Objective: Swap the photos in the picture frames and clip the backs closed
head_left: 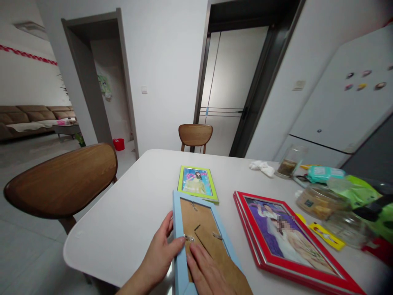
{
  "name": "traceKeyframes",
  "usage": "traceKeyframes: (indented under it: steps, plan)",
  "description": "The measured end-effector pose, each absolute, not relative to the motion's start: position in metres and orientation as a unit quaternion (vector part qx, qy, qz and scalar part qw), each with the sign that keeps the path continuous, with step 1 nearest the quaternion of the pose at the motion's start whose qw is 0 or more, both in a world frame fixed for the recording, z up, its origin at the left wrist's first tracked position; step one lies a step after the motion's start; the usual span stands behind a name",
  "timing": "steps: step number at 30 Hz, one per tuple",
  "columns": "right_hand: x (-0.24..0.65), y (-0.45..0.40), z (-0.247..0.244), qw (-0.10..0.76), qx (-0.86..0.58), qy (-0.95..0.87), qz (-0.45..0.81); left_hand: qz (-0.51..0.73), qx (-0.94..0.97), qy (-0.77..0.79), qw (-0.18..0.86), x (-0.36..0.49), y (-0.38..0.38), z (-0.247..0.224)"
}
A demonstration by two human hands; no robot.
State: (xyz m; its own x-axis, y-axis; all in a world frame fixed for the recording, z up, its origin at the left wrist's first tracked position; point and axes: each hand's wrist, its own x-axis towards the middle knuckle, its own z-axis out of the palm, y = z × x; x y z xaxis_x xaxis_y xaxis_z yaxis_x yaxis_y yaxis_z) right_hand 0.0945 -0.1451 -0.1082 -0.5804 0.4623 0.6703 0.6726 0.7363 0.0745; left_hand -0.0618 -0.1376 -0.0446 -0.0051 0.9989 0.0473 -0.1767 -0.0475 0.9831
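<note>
A light blue picture frame (179, 229) lies back side up near the table's front edge, its brown backing board (211, 250) showing metal clips and a stand flap. My left hand (161, 250) grips the frame's left side, thumb on the rim beside a clip. My right hand (205, 270) lies on the backing board with its fingers stretched out. Just beyond is a green picture frame (214, 186) with a photo face up. To the right, red picture frames (258, 250) are stacked, the top one showing a photo.
On the white table (123, 221), glass jars (288, 164), a crumpled tissue (262, 167), a teal packet (325, 174) and a yellow strip (328, 236) lie at the right. Wooden chairs stand at the left (61, 180) and far side (195, 134).
</note>
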Motion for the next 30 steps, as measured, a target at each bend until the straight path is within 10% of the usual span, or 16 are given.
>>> traceKeyframes:
  steps: [16, 30]
  plan:
    - [0.087, -0.139, -0.121, 0.216, -0.306, -0.927, -0.017, 0.318, 0.655, 0.661, 0.18, -0.071, -0.133, -0.087]
    - [0.136, -0.071, -0.062, 0.17, -0.547, -0.817, 0.064, 0.295, 0.668, 0.651, 0.207, -0.07, -0.135, -0.076]
